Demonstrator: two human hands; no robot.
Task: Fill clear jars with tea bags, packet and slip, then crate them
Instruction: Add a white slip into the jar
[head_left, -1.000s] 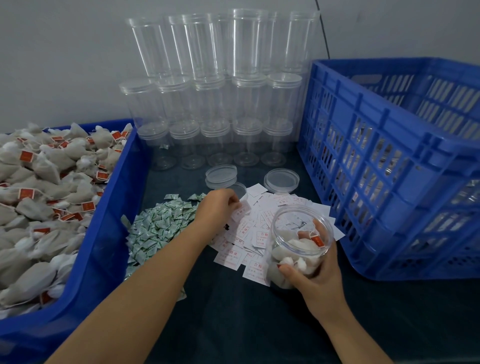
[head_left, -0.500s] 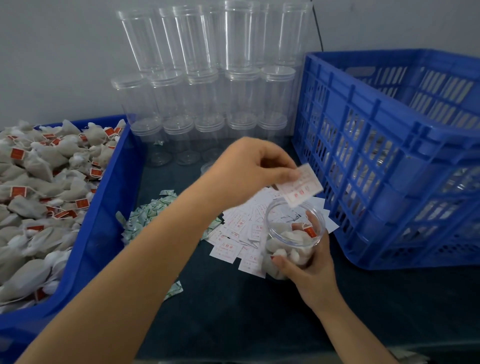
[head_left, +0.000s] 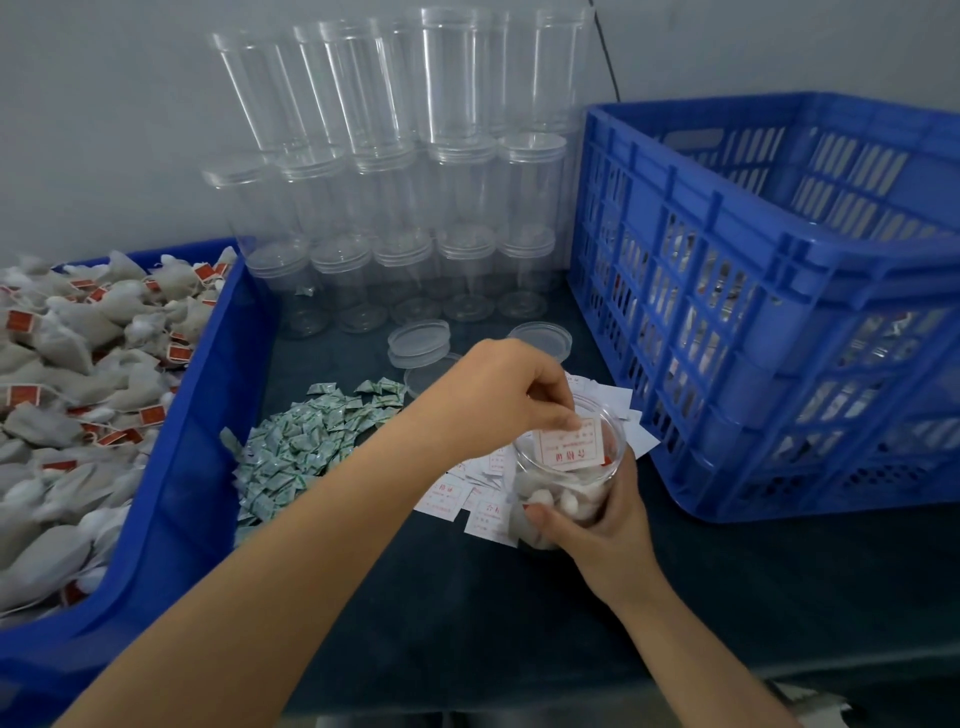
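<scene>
My right hand (head_left: 597, 525) grips a clear jar (head_left: 566, 493) partly filled with tea bags, tilted toward me above the dark table. My left hand (head_left: 498, 389) pinches a white paper slip (head_left: 569, 444) with red print at the jar's mouth. More slips (head_left: 452, 493) lie scattered on the table under and behind the jar. To their left is a heap of small green-and-white packets (head_left: 301, 441). A blue tray (head_left: 171, 493) at the left holds several tea bags (head_left: 62, 384) with red tags.
A tall blue slatted crate (head_left: 769, 312) stands at the right, with filled jars showing through its slats. Stacked empty clear jars (head_left: 405, 197) line the back wall. Loose clear lids (head_left: 418, 338) lie in front of them. The table's front edge runs along the bottom.
My left hand picked a slip from the pile, lifted it and brought it down to the jar's mouth. The right hand has kept its grip on the jar.
</scene>
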